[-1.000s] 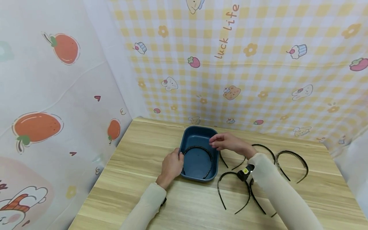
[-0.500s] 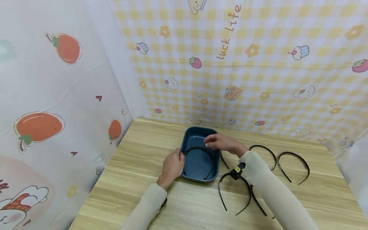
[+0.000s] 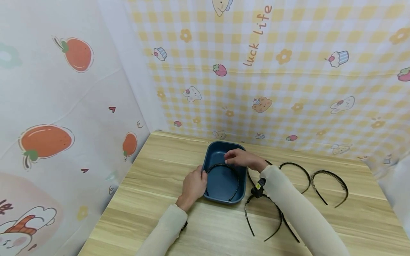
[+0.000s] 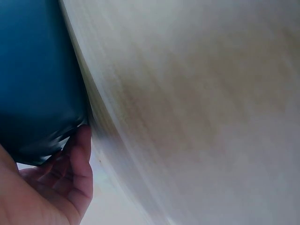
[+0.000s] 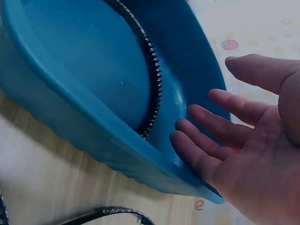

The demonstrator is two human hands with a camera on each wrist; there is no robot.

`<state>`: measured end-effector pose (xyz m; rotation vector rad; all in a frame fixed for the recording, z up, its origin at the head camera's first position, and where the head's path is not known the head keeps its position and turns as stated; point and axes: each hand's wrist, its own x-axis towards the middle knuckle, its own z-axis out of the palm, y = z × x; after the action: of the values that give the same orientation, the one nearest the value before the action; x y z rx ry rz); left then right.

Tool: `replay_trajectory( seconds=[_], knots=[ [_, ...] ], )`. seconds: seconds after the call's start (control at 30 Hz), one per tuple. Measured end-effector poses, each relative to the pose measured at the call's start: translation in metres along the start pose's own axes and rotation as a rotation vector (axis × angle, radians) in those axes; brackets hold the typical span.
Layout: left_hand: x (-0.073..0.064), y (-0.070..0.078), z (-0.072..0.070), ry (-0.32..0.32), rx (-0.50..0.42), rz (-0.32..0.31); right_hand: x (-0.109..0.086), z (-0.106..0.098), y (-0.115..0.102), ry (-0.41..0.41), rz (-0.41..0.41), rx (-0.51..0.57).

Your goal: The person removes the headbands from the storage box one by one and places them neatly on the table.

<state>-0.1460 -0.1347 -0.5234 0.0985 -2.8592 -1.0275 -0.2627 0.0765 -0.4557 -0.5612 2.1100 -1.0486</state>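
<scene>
A dark blue plastic bin stands on the table. My left hand grips its left side, the thumb at the rim and the fingers curled along the outer wall in the left wrist view. One black toothed headband lies inside the bin, its arc toward the back. Over the bin's right rim reaches my right hand, holding nothing. Its fingers are apart and relaxed in the right wrist view, beside the headband's toothed band.
Several more black headbands lie right of the bin on the wood-grain table: one near the front, one at the back, one far right. My right forearm covers parts of others. Printed cloth hangs behind.
My right hand has moved left, further over the bin, its forearm swinging with it. The left hand keeps its hold on the bin. The head view has shifted slightly.
</scene>
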Motion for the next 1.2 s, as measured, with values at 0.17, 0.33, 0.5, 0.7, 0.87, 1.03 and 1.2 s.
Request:
replay_trajectory(
  seconds=[0.17,0.33,0.5,0.7,0.87,1.03,1.2],
  knots=[
    [-0.001,0.001,0.0,0.006,-0.001,0.004,0.005,0.004,0.0,0.009,0.027,-0.024],
    [-0.001,0.002,0.0,0.015,0.0,0.006,0.008,0.007,-0.001,0.032,0.064,-0.045],
    [-0.001,0.002,0.001,0.015,0.008,0.008,0.011,0.01,0.0,0.037,0.083,-0.063],
    [0.0,0.001,0.001,0.013,0.011,0.004,0.015,0.018,0.004,0.058,0.083,-0.092],
    [0.0,0.001,0.001,0.009,0.012,0.011,0.016,0.023,0.006,0.086,0.08,-0.093],
    [-0.001,0.001,0.0,0.005,0.012,0.007,0.017,0.025,0.007,0.087,0.084,-0.078],
    [0.0,0.002,-0.001,0.006,0.016,-0.001,0.018,0.025,0.005,0.076,0.08,-0.091]
  ],
)
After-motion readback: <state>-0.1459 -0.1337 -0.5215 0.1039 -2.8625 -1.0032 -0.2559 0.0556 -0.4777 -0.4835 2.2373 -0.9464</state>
